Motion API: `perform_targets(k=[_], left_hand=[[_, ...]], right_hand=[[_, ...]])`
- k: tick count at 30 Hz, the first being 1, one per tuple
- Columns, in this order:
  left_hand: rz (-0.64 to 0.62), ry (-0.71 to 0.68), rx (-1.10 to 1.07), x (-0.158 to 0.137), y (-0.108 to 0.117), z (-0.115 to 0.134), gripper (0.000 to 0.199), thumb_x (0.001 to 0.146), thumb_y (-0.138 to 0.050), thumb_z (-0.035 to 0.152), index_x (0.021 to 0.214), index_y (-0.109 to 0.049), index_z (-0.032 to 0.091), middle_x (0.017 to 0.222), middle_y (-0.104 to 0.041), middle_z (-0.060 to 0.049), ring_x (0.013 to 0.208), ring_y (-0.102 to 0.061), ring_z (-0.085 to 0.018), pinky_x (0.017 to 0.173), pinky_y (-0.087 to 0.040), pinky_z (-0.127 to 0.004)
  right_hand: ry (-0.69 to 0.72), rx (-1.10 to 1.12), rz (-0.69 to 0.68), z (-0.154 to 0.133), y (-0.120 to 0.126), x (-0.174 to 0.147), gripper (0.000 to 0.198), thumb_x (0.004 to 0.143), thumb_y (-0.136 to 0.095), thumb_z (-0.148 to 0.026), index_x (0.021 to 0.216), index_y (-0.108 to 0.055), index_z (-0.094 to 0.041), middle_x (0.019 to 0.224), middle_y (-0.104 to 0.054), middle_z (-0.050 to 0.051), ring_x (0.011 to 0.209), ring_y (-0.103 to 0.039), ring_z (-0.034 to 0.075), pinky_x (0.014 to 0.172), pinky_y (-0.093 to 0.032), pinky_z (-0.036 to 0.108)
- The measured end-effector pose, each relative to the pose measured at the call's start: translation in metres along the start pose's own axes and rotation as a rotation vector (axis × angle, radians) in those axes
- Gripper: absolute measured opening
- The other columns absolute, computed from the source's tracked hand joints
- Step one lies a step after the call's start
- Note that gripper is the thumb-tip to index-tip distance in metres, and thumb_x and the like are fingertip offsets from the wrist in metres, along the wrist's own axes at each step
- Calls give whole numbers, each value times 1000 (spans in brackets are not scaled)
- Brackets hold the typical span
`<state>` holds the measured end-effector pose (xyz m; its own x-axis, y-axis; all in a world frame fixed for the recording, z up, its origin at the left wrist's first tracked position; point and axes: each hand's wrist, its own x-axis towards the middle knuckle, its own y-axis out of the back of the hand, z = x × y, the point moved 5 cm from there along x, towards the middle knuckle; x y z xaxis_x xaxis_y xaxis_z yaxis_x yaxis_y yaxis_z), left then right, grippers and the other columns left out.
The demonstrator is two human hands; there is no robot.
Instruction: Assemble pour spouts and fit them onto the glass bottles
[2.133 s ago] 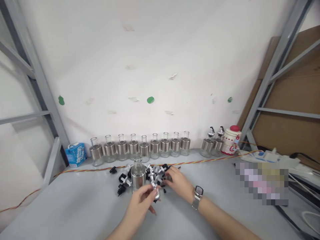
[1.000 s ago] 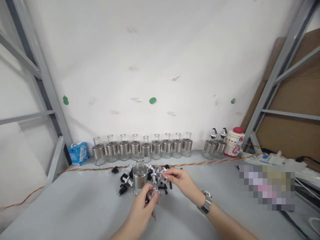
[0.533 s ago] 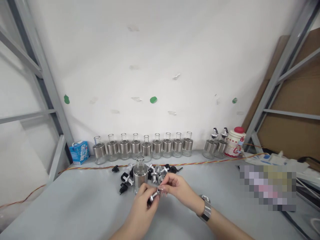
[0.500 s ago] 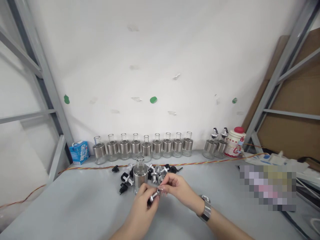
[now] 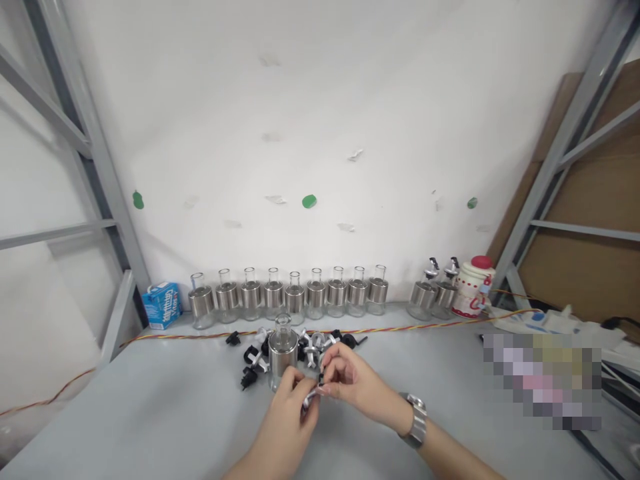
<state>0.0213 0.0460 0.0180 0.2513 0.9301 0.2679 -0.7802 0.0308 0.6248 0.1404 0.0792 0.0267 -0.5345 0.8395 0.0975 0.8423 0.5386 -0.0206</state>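
Note:
My left hand (image 5: 285, 420) is closed around a silver pourer spout piece (image 5: 309, 400), mostly hidden by the fingers. Against its end, my right hand (image 5: 360, 390) pinches a small black part (image 5: 321, 378); its exact shape is too small to make out. Just behind my left hand stands an open glass bottle with a metal sleeve (image 5: 283, 353), upright with nothing in its neck. Around that bottle lie loose black pourer parts (image 5: 249, 378) and silver pourer parts (image 5: 313, 353) in a scattered heap.
Several sleeved open bottles (image 5: 273, 293) line the wall. Farther right, two bottles with pourers fitted (image 5: 424, 297) stand beside a cream jar with a red lid (image 5: 473, 290). A blue carton (image 5: 163, 307) is at left. A twisted cord (image 5: 390, 329) crosses the grey table (image 5: 150, 407).
A small black part now shows between my right fingertips. The silver piece has turned in my left hand and is less visible. The view has shifted slightly.

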Motion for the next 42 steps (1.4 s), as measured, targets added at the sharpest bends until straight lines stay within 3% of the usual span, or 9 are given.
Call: perform_targets(k=[5,11,17,21,25,30,35,38,42], left_hand=[[-29,-49,78,-3,-1,0,22,80,-35,18,89,-55,21,93,-46,-7,75,-51,-16,71,-41,-29],[-82,-53,43,-3,-5,-1,19,81,-36,18,83,-55,20,87,-49,-5,78,-50,-17,73,-39,-29],[-27,132,-181,-1,-3,-1,16,77,-45,31,75,-53,18,79,-47,-2,70,-47,-15,62,-38,-24],[14,272,-414,1,3,-3,31,77,-41,45,71,-54,18,75,-50,-1,71,-46,-14,62,-36,-22],[-44,422,-667,4,-1,-11,42,75,-37,54,64,-53,16,62,-48,2,53,-39,-9,46,-27,-18],[-165,470,-868,9,-12,-18,40,69,-47,55,62,-49,16,54,-42,5,43,-31,-5,38,-17,-16],[-262,404,-1121,7,-14,-6,34,68,-54,48,65,-49,14,71,-48,-2,66,-47,-12,44,-31,-17],[-280,361,-1169,5,-11,0,33,68,-57,45,63,-49,14,63,-45,0,57,-43,-8,45,-30,-18],[-216,392,-1156,5,-6,0,33,63,-63,44,61,-48,14,59,-43,2,52,-38,-5,46,-26,-17]], right_hand=[[-35,42,-78,2,-1,1,36,64,-68,-25,84,-39,-19,61,-51,-7,55,-49,7,57,-38,22],[-111,100,-106,19,-1,6,42,58,-71,-32,81,-38,-18,53,-51,-9,44,-50,8,45,-37,20],[-89,42,6,15,5,7,35,64,-65,-38,81,-41,-18,52,-50,-7,44,-48,7,42,-35,18],[-43,17,113,6,17,10,32,73,-52,-47,80,-41,-17,50,-52,-5,42,-47,8,42,-36,20],[-74,-16,249,6,34,13,36,74,-45,-53,76,-40,-18,46,-52,-4,39,-46,9,39,-34,20],[-170,-338,254,10,44,10,25,74,-49,-42,72,-44,-17,46,-50,-5,37,-42,8,37,-31,19],[-105,-848,300,8,52,4,4,70,-51,-21,69,-54,-17,66,-58,2,62,-52,14,56,-38,25],[-107,-1004,383,10,61,3,7,72,-49,-21,73,-54,-17,77,-58,5,71,-53,17,64,-38,27],[-190,-1066,460,21,71,4,12,72,-49,-28,72,-54,-16,76,-59,8,71,-53,19,62,-37,29]])
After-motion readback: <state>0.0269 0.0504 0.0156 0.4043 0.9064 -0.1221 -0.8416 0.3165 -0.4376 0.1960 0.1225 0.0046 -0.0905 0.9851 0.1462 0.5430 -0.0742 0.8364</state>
